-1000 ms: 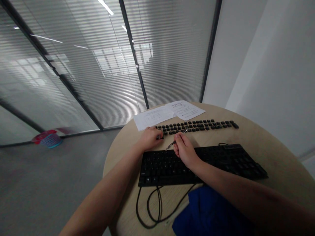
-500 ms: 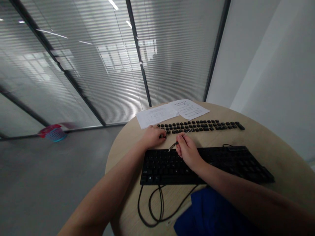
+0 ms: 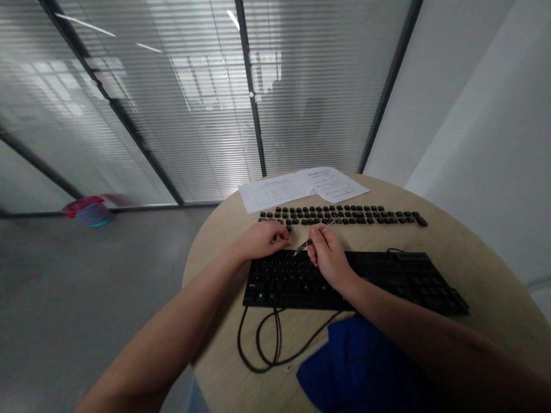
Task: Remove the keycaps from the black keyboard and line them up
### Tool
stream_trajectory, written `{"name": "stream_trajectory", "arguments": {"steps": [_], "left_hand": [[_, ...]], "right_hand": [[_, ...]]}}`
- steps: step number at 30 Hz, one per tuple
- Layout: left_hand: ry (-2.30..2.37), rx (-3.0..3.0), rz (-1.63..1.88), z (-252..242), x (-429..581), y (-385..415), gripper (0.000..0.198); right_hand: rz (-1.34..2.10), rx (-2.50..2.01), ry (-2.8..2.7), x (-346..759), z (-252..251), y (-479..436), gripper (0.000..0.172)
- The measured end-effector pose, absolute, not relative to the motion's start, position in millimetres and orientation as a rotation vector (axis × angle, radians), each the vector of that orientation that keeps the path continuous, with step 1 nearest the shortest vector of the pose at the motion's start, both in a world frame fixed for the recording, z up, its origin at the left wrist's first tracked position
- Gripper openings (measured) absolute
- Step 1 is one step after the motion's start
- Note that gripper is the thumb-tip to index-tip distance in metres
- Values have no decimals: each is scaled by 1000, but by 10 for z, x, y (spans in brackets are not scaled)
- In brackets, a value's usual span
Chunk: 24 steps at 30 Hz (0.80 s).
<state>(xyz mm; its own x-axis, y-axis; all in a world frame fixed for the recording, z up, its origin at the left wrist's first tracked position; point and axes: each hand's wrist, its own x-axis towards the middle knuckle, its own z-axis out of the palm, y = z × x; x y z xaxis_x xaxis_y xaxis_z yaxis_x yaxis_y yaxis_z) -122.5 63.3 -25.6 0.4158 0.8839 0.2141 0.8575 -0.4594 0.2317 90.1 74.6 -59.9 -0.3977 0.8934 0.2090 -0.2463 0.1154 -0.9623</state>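
Observation:
A black keyboard [image 3: 387, 281] lies across the round table [image 3: 465, 241]. Beyond it, several loose black keycaps [image 3: 344, 214] are laid out in rows. My left hand [image 3: 262, 240] rests at the left end of those rows, above the keyboard's top left corner, with its fingers curled; what they pinch is hidden. My right hand [image 3: 328, 257] is closed on a thin wire keycap puller [image 3: 303, 246], whose tip points left toward my left hand, just above the keyboard's top edge.
Two printed sheets [image 3: 301, 186] lie at the far edge of the table. The keyboard's black cable [image 3: 262, 344] loops near the front edge, beside a blue cloth [image 3: 365, 367]. A red and blue basket [image 3: 88, 210] stands on the floor by the glass wall.
My left hand has drawn back slightly from the keycap rows toward the keyboard. The right hand keeps the puller in about the same place. The camera has tilted a little.

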Motion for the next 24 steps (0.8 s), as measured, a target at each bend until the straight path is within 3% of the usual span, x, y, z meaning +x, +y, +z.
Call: {"name": "stream_trajectory", "arguments": {"steps": [11,24], "left_hand": [[1422,2557,382,-393,-1034,563,20],[1456,2510,342,-409,-1045,579,29]], "right_hand": [[934,-474,-2222,1136,-464,631,15],[1191,-605,-2155,1111,-629,722,25]]}}
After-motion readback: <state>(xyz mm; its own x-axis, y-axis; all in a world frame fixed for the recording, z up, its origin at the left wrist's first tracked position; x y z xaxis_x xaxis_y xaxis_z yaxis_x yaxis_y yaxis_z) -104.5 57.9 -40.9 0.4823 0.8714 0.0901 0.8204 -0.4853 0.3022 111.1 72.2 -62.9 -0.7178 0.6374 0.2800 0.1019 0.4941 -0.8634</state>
